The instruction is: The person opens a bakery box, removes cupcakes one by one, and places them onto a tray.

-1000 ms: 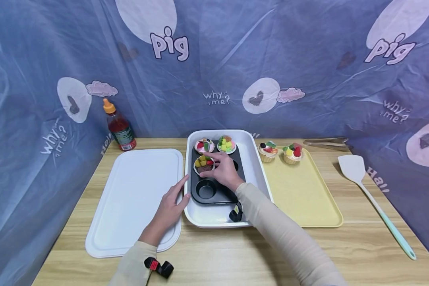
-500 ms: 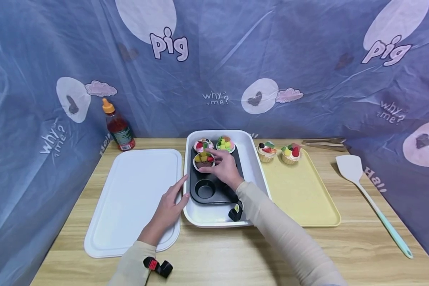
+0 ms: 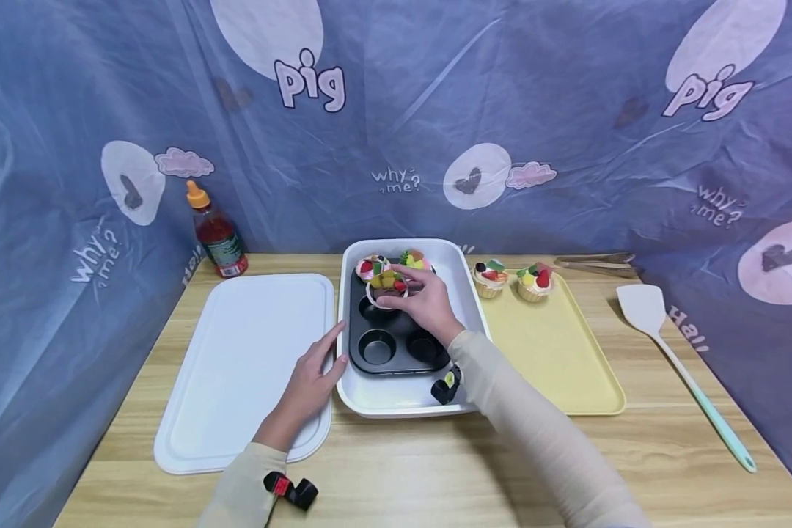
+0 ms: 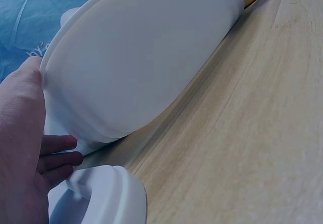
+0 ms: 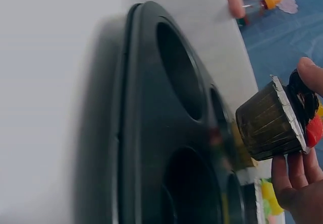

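Observation:
My right hand [image 3: 429, 304] pinches a cupcake [image 3: 386, 282] topped with chocolate, yellow fruit and a red piece, just above the black muffin tin [image 3: 396, 369]. In the right wrist view the cupcake's dark pleated cup [image 5: 267, 123] hangs clear of the tin, tilted, between thumb and fingers. Two other cupcakes, one pinkish [image 3: 371, 267] and one with yellow-green topping [image 3: 414, 259], sit in the tin's back wells. The tin lies in a deep white tray [image 3: 402, 408]. Extended fingers of my left hand [image 3: 310, 385] touch that tray's left side.
A flat white tray [image 3: 244, 367] lies left, with a sauce bottle [image 3: 218, 238] behind it. On the right a yellow tray [image 3: 554, 359] bears two cupcakes at its back, near tongs [image 3: 597, 264] and a long white spatula [image 3: 640, 308]. A blue cloth hangs behind.
My right hand has lifted the chocolate cupcake out of a left-hand well of the tin and moved it slightly right. The left hand stays at the tray's side.

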A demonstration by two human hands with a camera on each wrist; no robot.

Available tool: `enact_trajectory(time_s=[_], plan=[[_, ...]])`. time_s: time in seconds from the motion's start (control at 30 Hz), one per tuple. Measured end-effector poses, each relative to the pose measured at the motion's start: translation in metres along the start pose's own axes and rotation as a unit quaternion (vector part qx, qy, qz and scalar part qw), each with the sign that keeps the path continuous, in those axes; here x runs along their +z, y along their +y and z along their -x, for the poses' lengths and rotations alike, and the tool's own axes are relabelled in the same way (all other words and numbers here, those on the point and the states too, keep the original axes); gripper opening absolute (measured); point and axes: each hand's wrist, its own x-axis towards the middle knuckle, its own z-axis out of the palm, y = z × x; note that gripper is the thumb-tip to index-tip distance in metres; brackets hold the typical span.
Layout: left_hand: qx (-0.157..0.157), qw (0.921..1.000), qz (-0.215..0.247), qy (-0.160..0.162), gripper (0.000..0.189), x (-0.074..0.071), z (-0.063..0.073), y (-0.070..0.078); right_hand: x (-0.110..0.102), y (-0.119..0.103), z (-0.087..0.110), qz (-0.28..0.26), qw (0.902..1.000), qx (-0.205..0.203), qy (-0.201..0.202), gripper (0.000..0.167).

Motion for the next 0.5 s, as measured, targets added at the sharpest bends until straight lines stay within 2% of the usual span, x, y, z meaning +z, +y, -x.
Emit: enact_trajectory(time_s=[0.27, 0.5], plan=[[-0.004, 1.0, 0.001, 0.004, 0.058, 0.0, 0.0, 0.0, -0.028, -0.006, 0.003, 0.015, 0.9997, 0.015, 0.013, 0.066], [-0.006, 1.0, 0.003, 0.001, 0.059, 0.0, 0.0, 0.001, -0.054, -0.005, 0.011, -0.002, 0.9991, 0.034, 0.025, 0.067]])
